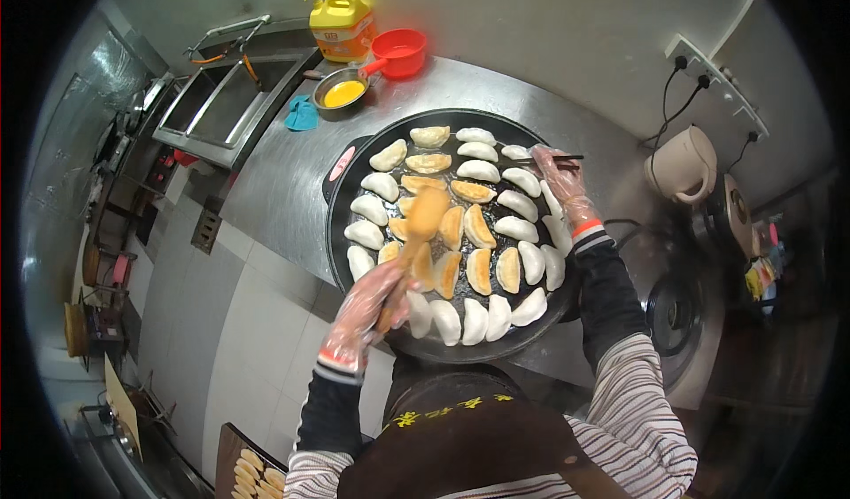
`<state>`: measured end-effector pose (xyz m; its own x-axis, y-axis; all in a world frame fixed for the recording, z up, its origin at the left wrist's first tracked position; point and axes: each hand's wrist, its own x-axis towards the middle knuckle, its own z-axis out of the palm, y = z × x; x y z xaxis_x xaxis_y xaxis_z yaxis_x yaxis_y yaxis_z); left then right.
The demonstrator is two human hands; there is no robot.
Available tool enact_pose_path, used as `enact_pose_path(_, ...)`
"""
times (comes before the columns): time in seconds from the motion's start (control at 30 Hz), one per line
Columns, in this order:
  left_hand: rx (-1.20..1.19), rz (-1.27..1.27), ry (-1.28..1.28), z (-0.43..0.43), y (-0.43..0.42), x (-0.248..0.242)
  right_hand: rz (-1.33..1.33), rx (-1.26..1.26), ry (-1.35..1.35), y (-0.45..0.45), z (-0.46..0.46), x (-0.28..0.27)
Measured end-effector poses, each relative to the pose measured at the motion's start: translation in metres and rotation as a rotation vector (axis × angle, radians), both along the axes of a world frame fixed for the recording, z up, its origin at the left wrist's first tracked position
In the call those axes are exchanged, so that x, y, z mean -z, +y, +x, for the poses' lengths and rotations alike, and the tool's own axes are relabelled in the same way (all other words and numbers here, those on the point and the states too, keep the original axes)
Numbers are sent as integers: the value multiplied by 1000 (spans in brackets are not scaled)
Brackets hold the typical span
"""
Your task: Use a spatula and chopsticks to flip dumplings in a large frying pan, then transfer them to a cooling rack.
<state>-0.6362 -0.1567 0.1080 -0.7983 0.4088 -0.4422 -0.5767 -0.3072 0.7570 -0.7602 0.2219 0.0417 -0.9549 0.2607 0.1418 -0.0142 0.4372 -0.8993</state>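
A wide black round electric pan point(465, 355) holds many half-moon dumplings. Those in the middle, such as one golden dumpling point(479, 227), lie with a browned face up; pale dumplings point(478, 171) form arcs around them. My left hand point(375, 306), in a see-through plastic glove, grips the handle of a wooden spatula point(428, 213). Its blurred blade hangs over the browned dumplings and hides some of them. My right hand point(561, 177), gloved too, holds dark chopsticks point(570, 158) at the pan's right side. Their tips reach among the pale dumplings at the upper right.
Behind the pan, the steel counter point(279, 187) bears a metal bowl of yellow liquid point(344, 92), a blue cloth point(302, 114), a red dipper point(402, 54) and a yellow jug point(342, 27). A kettle point(684, 163) and glass lid point(674, 313) are right; a dumpling tray point(228, 452) is lower left.
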Motion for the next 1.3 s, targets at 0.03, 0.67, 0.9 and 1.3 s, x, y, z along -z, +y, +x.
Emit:
enact_pose_path(0.03, 87, 31, 8, -7, 14, 4, -6, -9, 1, 2, -2, 4)
enact_pose_path(0.67, 25, -116, -181, -106, 134, 44, -499, -157, -182, 11, -31, 2)
enact_pose_path(0.9, 352, -1030, 546, -101, 141, 54, -109, -218, -21, 52, -47, 45)
enact_pose_path(1.3, 221, -753, 332, -81, 133, 20, 345, -291, 302, 45, -25, 63)
